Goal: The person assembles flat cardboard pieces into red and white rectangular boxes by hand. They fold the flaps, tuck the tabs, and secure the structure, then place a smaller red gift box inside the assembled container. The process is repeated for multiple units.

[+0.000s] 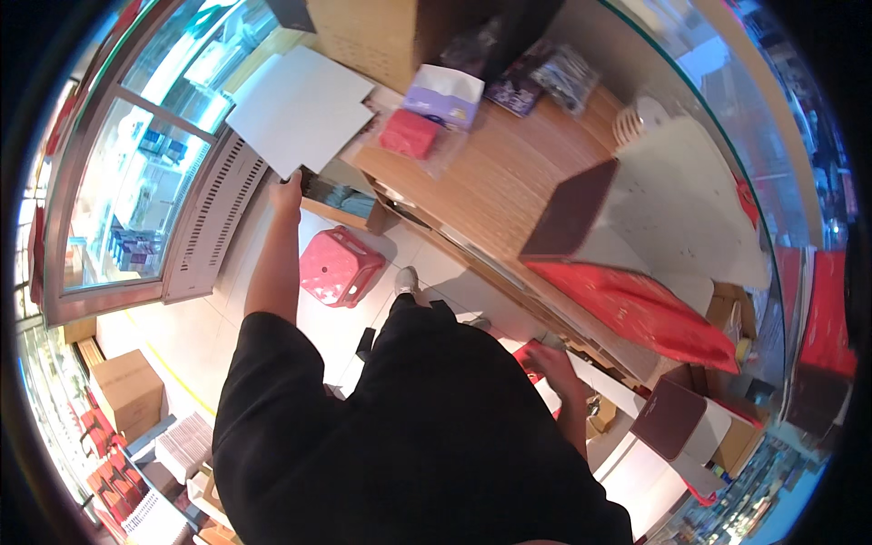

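Note:
My left arm reaches forward, and my left hand (286, 193) pinches the near corner of a flat white sheet of card (300, 102) with notched edges. The sheet lies level over the counter corner, beside the glass showcase. Low on the right, my right hand (550, 363) hangs by the counter's drawers, next to a red thing (525, 356) that I cannot make out fully. Its fingers are dim and blurred, so whether they hold anything does not show.
A pink stool (341, 267) stands on the floor ahead. The wooden counter (490, 182) carries a purple-and-white tissue pack (443, 95), a red packet (409, 133) and a red-and-white bag (636, 304). A glass showcase (127, 195) is at left, with a cardboard box (127, 391) behind.

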`<action>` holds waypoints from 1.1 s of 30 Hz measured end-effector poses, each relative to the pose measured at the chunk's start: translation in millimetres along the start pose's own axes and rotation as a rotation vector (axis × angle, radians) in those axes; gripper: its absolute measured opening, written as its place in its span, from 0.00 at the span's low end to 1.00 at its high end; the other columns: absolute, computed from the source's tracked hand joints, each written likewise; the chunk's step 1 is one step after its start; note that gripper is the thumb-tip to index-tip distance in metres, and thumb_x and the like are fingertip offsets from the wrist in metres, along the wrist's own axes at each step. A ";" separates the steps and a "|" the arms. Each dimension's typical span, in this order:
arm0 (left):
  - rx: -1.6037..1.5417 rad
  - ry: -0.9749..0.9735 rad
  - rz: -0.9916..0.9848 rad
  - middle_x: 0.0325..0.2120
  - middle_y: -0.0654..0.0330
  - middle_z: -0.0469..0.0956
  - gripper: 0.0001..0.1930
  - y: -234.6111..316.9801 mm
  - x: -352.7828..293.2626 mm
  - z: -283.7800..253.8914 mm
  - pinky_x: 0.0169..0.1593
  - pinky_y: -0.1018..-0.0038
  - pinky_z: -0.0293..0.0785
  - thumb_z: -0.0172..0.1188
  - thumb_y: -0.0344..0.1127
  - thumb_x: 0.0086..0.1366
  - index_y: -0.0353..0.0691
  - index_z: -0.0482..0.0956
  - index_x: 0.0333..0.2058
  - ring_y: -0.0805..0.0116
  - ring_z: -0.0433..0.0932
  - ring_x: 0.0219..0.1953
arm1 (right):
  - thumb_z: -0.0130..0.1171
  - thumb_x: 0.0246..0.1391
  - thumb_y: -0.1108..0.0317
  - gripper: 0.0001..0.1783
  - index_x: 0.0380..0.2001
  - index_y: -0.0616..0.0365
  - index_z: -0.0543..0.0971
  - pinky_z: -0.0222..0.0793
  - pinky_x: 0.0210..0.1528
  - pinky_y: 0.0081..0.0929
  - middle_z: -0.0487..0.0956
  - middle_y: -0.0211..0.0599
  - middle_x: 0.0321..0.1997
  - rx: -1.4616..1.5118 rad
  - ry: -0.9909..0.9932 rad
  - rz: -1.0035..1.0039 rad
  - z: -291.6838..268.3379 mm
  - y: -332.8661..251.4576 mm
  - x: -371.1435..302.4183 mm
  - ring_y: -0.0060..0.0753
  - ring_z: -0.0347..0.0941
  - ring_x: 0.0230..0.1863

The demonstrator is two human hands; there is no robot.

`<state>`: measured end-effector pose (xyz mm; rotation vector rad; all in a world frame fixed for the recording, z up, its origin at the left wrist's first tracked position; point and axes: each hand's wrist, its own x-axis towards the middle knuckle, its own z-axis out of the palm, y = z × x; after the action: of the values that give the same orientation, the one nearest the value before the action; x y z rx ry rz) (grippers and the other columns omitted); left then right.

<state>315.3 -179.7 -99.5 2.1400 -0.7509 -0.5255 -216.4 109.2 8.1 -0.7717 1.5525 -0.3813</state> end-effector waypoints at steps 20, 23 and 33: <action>-0.597 -0.361 -0.370 0.23 0.65 0.67 0.06 -50.2 90.4 15.3 0.31 0.73 0.64 0.50 0.36 0.56 0.42 0.71 0.30 0.72 0.67 0.28 | 0.54 0.41 0.58 0.35 0.50 0.73 0.64 0.56 0.59 0.38 0.65 0.66 0.51 -1.090 0.262 -0.606 287.5 -344.0 392.0 0.54 0.63 0.54; -0.637 -0.337 -0.400 0.20 0.67 0.64 0.05 -34.2 83.4 -7.7 0.25 0.77 0.59 0.51 0.36 0.56 0.42 0.71 0.28 0.75 0.63 0.24 | 0.53 0.42 0.58 0.33 0.47 0.74 0.66 0.58 0.57 0.37 0.64 0.69 0.52 -1.062 0.061 -0.450 293.8 -357.4 402.5 0.56 0.63 0.54; -0.488 -0.133 -0.209 0.24 0.63 0.68 0.09 -19.7 79.1 -7.9 0.26 0.76 0.60 0.53 0.36 0.54 0.36 0.72 0.30 0.73 0.65 0.25 | 0.50 0.42 0.56 0.29 0.43 0.72 0.70 0.61 0.55 0.36 0.66 0.65 0.51 -0.913 0.153 -0.489 301.9 -351.7 391.4 0.55 0.65 0.52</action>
<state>384.9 -217.9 -119.5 1.7435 -0.4136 -0.8710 172.5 -344.0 -98.4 -1.8828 1.6563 -0.0546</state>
